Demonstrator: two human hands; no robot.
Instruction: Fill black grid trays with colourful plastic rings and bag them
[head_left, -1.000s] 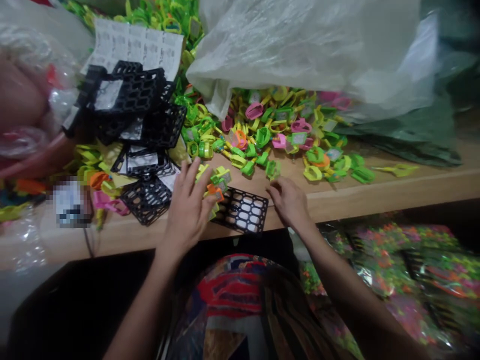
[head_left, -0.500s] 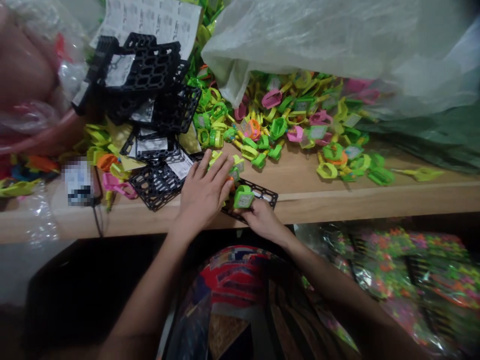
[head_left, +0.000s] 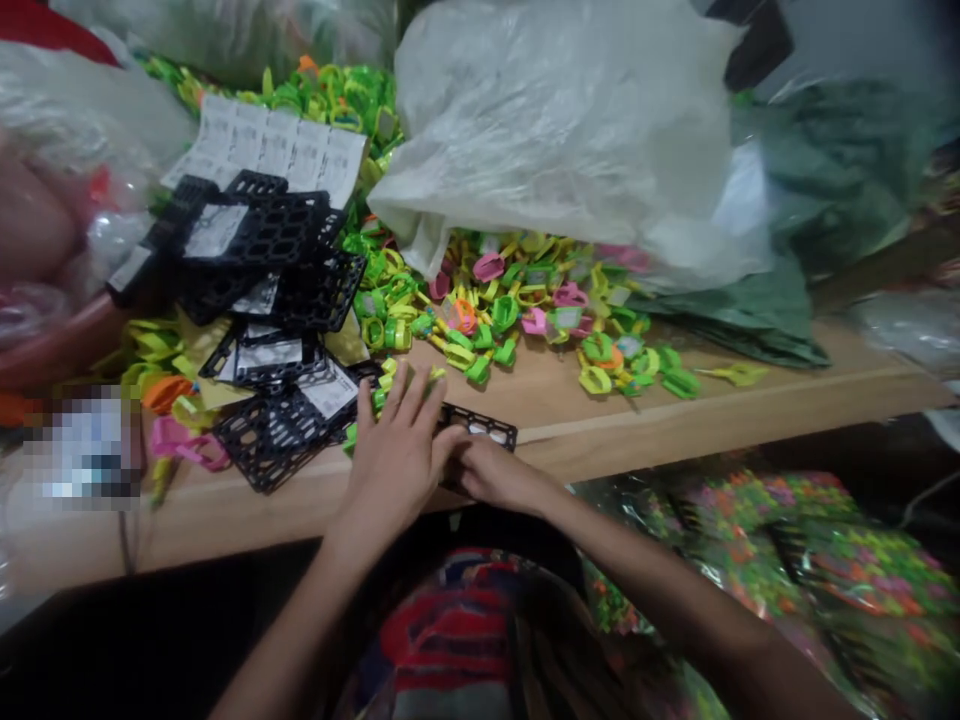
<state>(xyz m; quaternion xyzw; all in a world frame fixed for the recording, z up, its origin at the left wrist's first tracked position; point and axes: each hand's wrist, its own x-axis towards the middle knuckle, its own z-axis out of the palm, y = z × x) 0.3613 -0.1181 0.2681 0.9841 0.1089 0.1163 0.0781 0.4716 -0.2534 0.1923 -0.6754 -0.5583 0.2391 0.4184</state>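
My left hand [head_left: 397,440] lies over small lime-green and yellow plastic toys [head_left: 388,375], its fingers stretched out and slightly spread. These toys are loop-shaped like toy watches, and the palm hides part of them. Close beside it, my right hand [head_left: 487,470] has curled fingers, with their tips tucked by the left thumb; what they grip is hidden. Under both hands lies a black openwork plastic panel [head_left: 495,428], its right end showing past the right hand. To the left, more black panels [head_left: 259,445] bearing white labels [head_left: 328,388] overlap in a heap.
A pile of similar toys [head_left: 502,315] spreads behind my hands, partly beneath a whitish plastic sheet [head_left: 570,130]. A printed label sheet [head_left: 277,145] lies behind the panels. Green sacking [head_left: 780,310] sits right; bagged toys [head_left: 750,530] lie below the wooden table edge [head_left: 645,450].
The view has shifted, so the table stuff sits lower and farther left. My hands have drawn closer together, and the green toy seen at the right hand is now hidden.
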